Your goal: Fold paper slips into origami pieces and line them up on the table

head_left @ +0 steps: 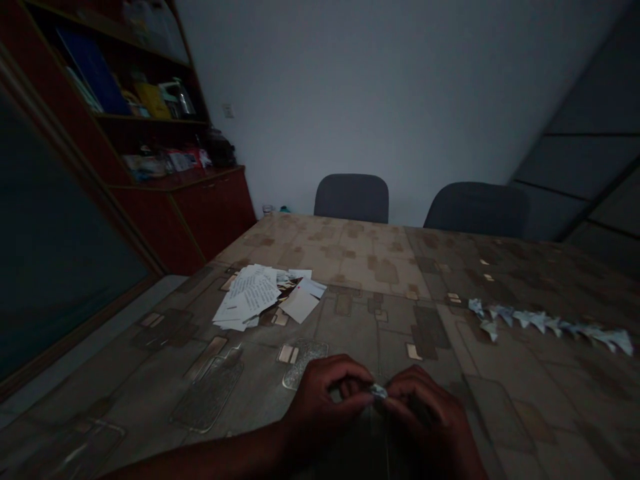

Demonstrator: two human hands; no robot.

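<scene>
Near the front edge of the patterned table (350, 327), a small piece of folded paper (379, 391) is pinched between both hands. My left hand (333, 393) grips its left end with thumb and forefinger. On the other end, the fingers of my right hand (425, 407) are closed. A loose pile of printed paper sheets (250, 293) lies on the table at the left, with a blank pale card (300, 303) at its right side. Over on the right, a row of several small folded paper pieces (550, 323) stretches across the table.
Two dark chairs (351, 197) (477, 208) stand behind the far table edge, against a pale wall. A red-brown cabinet (215, 207) with filled shelves is at the back left. A small glass (268, 210) shows near the table's far left corner.
</scene>
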